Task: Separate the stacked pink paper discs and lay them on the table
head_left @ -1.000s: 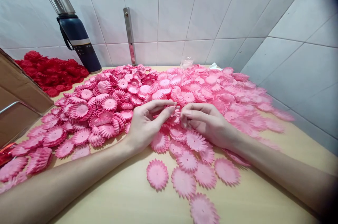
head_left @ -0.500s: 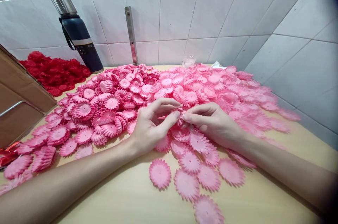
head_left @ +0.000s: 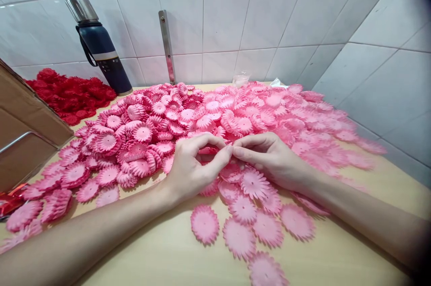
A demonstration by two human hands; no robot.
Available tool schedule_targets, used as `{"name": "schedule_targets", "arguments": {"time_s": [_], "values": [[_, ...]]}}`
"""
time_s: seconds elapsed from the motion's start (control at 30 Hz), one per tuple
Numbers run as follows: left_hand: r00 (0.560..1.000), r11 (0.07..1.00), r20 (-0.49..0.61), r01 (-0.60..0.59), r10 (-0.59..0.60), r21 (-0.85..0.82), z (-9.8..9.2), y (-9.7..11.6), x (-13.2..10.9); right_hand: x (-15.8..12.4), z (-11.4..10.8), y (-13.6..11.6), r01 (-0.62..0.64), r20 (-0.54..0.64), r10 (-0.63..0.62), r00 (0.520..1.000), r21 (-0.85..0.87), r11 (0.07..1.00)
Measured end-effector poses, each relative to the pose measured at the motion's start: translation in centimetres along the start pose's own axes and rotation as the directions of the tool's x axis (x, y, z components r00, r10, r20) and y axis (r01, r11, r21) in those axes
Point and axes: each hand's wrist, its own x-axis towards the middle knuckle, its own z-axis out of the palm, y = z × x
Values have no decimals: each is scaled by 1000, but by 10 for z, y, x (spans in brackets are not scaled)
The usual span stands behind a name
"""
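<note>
My left hand [head_left: 198, 162] and my right hand [head_left: 269, 158] meet fingertip to fingertip over the near part of a heap of pink scalloped discs, shaped like flower petals. Both hands are closed in a pinch, thumb against forefinger. What sits between the fingertips is too small and too covered to make out. Below them, pink petal discs [head_left: 254, 182] overlap on the tabletop. A single pink disc [head_left: 204, 224] lies flat in front of my left wrist, and another one [head_left: 297, 222] lies below my right wrist.
The pink heap [head_left: 141, 133] spreads across the light wooden table [head_left: 151, 250] to the tiled wall. At the back left are a dark blue flask [head_left: 104, 52] and a red petal pile [head_left: 67, 95]. A cardboard box [head_left: 30, 129] stands left. A metal strip [head_left: 166, 46] rises against the wall.
My left fingers have curled down, so forefinger and thumb now close into a pinch. The two hands' fingertips have come together. The pink discs lie as before.
</note>
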Motion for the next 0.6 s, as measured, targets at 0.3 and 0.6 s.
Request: {"name": "schedule_targets", "arguments": {"time_s": [0.3, 0.6], "values": [[995, 995, 51, 80, -83, 62, -1, -4, 2, 1, -3, 4, 38, 21, -38, 999, 15, 999], [993, 993, 54, 99, -102, 62, -2, -6, 1, -2, -2, 4, 38, -4, -39, 999, -85, 996]]}}
